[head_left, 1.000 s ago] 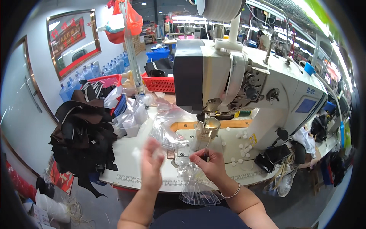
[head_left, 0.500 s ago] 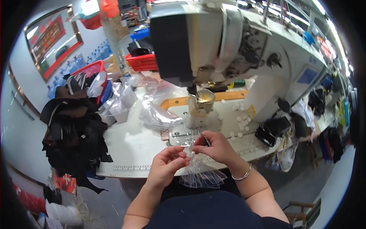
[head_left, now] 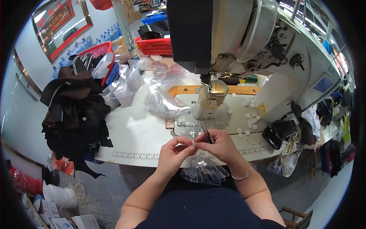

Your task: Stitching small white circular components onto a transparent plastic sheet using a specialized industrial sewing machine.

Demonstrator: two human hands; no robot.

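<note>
Along the near edge of a white table (head_left: 131,131) runs a ruler strip (head_left: 131,155), and over that edge, just below the hands, hangs a fan of clear plastic sheets (head_left: 204,171). A second ago the left hand (head_left: 175,155) was a blur, apart from the right; now its thumb and forefinger are pinching a small white piece (head_left: 193,144) above the sheets. The right hand (head_left: 220,147) has thumb and forefinger pressed together beside the same piece, while a dark pointed tool (head_left: 208,136), snips or tweezers, juts up from its grip. With both hands on one spot, the work looks like fine, two-handed handling; the fingers hide its detail. Beyond them stands a sewing machine (head_left: 227,42), with white discs (head_left: 250,125) scattered to the right. To its left lies a heap of clear plastic (head_left: 164,100), and a pile of black scraps (head_left: 76,118) hangs at the table's left end. Farther back come a red basket (head_left: 156,47), water bottles (head_left: 78,48) and a framed mirror (head_left: 63,29).
</note>
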